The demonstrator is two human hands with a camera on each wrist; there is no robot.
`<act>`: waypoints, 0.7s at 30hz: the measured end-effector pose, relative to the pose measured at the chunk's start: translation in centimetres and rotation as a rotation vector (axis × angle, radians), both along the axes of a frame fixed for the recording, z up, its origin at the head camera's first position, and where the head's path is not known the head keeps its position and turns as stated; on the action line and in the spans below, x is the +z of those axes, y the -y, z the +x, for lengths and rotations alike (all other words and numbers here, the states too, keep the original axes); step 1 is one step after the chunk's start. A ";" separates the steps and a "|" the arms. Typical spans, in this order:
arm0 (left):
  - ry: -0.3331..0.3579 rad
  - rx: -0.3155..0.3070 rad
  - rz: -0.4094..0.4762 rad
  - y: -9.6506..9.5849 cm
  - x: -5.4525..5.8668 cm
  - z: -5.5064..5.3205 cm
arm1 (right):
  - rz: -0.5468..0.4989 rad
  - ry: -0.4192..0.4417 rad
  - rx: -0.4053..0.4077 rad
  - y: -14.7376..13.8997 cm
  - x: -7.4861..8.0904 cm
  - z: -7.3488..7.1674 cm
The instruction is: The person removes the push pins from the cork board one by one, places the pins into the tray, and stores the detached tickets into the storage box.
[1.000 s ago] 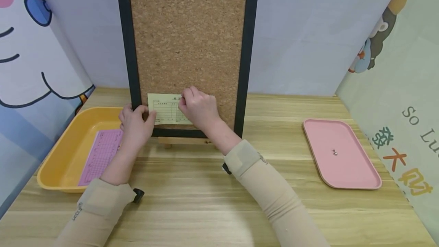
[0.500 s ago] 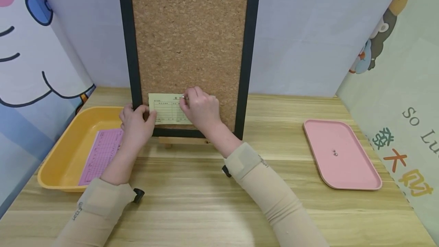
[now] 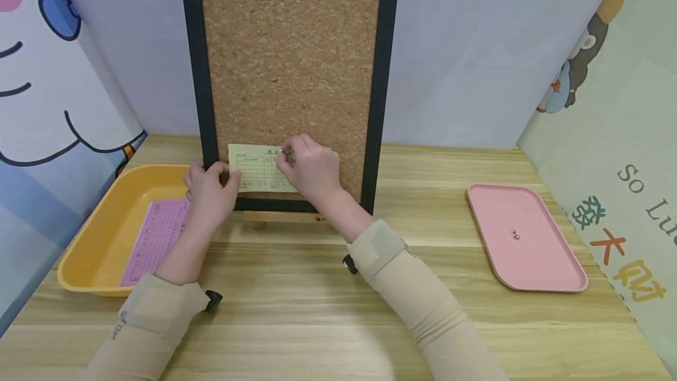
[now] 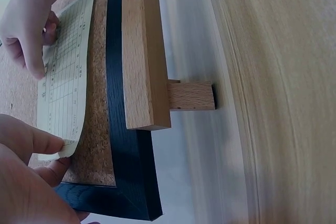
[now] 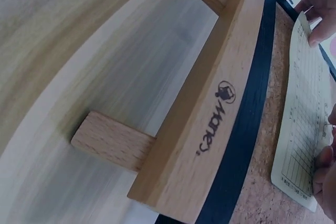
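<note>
A pale yellow-green printed form slip (image 3: 254, 168) lies against the lower left of a black-framed cork board (image 3: 291, 57). My left hand (image 3: 211, 190) pinches the slip's left end between thumb and fingers; the left wrist view shows the thumb on the face and a finger behind the bent corner (image 4: 64, 150). At the slip's top edge, near its middle, my right hand (image 3: 312, 169) pinches a small silver push pin (image 3: 281, 150) between thumb and index finger. The right hand covers the slip's right part in the head view.
The board stands on a wooden easel ledge (image 5: 210, 124). At left, a yellow bin (image 3: 95, 251) holds purple printed slips (image 3: 156, 240). A pink tray (image 3: 529, 204) at right carries small silver pins (image 3: 515, 236). Cartoon-printed sheets (image 3: 608, 134) flank the table.
My right hand has shifted very slightly to the right at the slip's top edge. The left hand and the slip stay in place.
</note>
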State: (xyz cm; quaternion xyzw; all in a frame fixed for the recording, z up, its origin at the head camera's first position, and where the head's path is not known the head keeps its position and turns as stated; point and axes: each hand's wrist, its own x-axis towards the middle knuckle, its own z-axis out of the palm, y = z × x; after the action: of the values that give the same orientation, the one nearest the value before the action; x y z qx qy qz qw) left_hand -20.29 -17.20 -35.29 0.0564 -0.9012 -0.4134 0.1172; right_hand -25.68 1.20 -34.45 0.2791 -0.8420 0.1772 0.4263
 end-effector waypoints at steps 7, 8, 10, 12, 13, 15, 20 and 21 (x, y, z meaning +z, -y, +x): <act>0.002 -0.003 0.009 0.1 0.1 -0.1 | -0.043 0.061 0.089 -0.6 0.2 0.1; 0.002 -0.003 0.010 0.1 0.1 -0.1 | -0.049 0.070 0.100 -0.7 0.3 0.2; 0.001 -0.006 0.010 0.1 0.2 0.0 | -0.054 0.081 0.116 -0.9 0.5 0.3; 0.001 -0.007 0.011 0.2 0.3 0.1 | -0.054 0.083 0.128 -1.1 0.8 0.6; 0.001 -0.009 0.011 0.2 0.4 0.2 | -0.051 0.081 0.134 -1.2 0.9 0.7; -0.002 -0.017 0.013 0.3 0.6 0.3 | -0.046 0.078 0.143 -1.4 1.3 0.9; -0.016 -0.035 0.012 0.6 1.0 0.4 | -0.037 0.116 0.158 -2.4 2.2 1.6; -0.022 -0.035 0.007 0.6 1.1 0.5 | -0.038 0.136 0.160 -2.6 2.4 1.7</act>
State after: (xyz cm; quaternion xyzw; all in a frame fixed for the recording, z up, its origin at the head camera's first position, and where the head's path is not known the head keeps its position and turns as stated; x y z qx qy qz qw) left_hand -19.82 -17.81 -34.24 0.0365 -0.8992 -0.4193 0.1199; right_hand -24.00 3.78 -32.03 0.3246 -0.8406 0.2451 0.3578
